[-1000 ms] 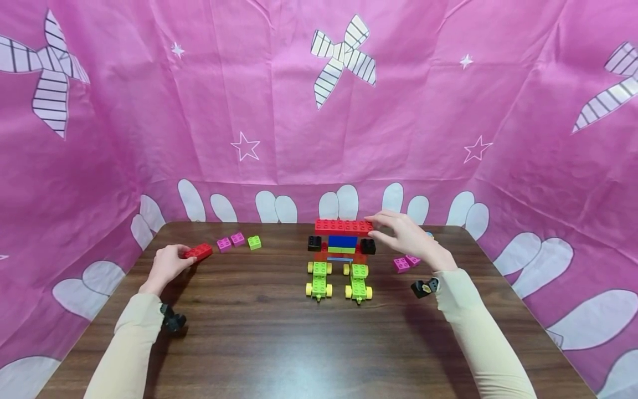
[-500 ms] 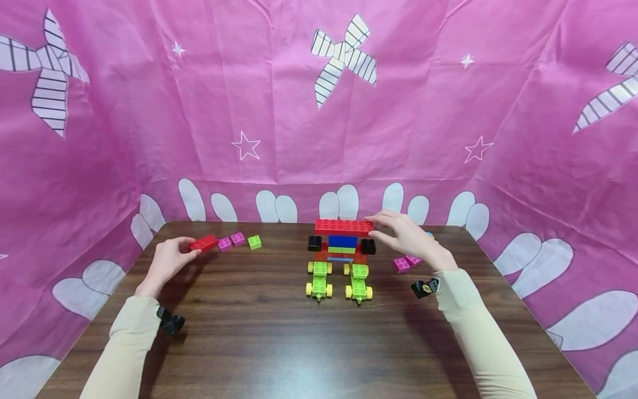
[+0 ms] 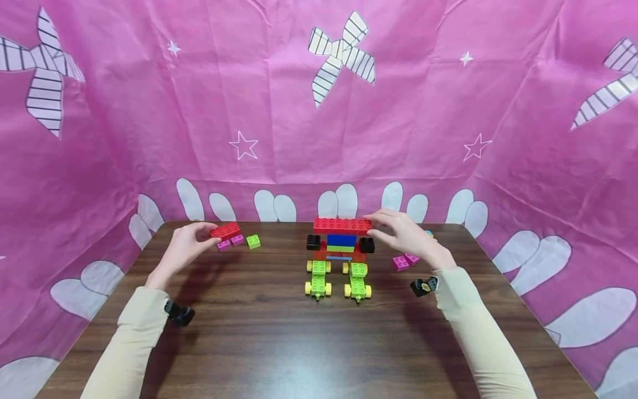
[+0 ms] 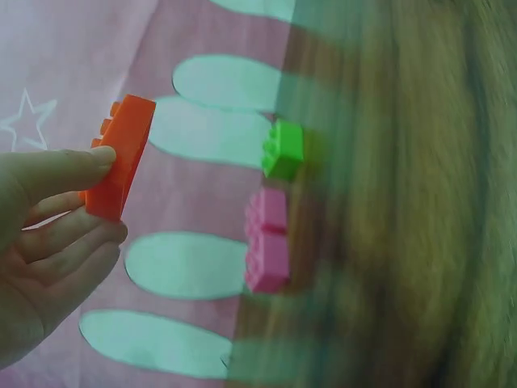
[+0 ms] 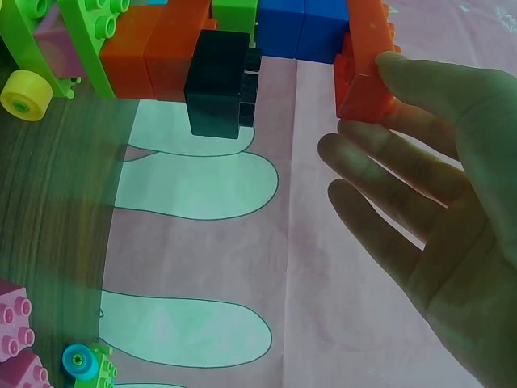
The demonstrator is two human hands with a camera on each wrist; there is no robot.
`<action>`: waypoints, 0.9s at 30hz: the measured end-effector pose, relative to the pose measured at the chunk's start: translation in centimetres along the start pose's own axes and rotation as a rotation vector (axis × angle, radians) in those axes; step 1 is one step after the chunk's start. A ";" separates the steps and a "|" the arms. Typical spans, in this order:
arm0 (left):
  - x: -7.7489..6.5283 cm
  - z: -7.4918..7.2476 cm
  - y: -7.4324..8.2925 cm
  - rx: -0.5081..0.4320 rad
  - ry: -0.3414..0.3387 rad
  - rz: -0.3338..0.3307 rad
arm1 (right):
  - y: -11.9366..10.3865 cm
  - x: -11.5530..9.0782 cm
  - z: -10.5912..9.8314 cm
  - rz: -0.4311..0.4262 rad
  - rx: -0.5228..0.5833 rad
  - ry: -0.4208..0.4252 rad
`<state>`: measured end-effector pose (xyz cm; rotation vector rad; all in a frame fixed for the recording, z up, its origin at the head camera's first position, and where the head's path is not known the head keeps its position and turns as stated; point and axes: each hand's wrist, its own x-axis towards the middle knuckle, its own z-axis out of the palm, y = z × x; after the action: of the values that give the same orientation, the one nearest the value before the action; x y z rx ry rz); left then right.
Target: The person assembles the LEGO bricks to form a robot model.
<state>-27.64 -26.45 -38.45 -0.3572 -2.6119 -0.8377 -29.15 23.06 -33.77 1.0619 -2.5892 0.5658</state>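
Observation:
My left hand (image 3: pixel 181 246) pinches a long red toy brick (image 3: pixel 226 230) between thumb and fingers, raised off the table; it looks orange in the left wrist view. Behind it lie two pink bricks (image 4: pixel 266 242), partly covered in the head view, and a lime green brick (image 3: pixel 253 241). At the centre stands a brick model: red row (image 3: pixel 341 225) on top, blue bricks (image 3: pixel 341 241) below, a black brick (image 5: pixel 218 85) at each side, and two green wheeled bases (image 3: pixel 318 278). My right hand (image 3: pixel 406 235) pinches the top row's right end with thumb and forefinger, other fingers spread.
More pink bricks (image 3: pixel 400 262) lie right of the model, under the right forearm. A small green piece with a blue round part (image 5: pixel 81 361) sits near them. The brown wooden table (image 3: pixel 279 343) meets a pink patterned cloth (image 3: pixel 279 111) at its far edge.
My left hand has lifted the red brick and carried it right, from beside the pink bricks to above them. My right hand stays at the model's top row.

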 end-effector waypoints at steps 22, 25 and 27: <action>4.3 1.2 8.6 -0.265 -0.161 0.075 | -0.2 0.0 -0.2 -0.009 -0.009 -0.004; 4.8 1.7 9.5 -0.269 -0.173 0.094 | -0.2 0.0 -0.2 -0.002 -0.008 -0.008; 5.1 2.0 10.1 -0.272 -0.176 0.108 | -0.2 0.0 -0.2 0.005 -0.006 -0.012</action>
<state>-29.23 -16.58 -32.72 -0.6681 -2.6094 -1.1739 -28.98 23.02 -33.56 1.0606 -2.6033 0.5534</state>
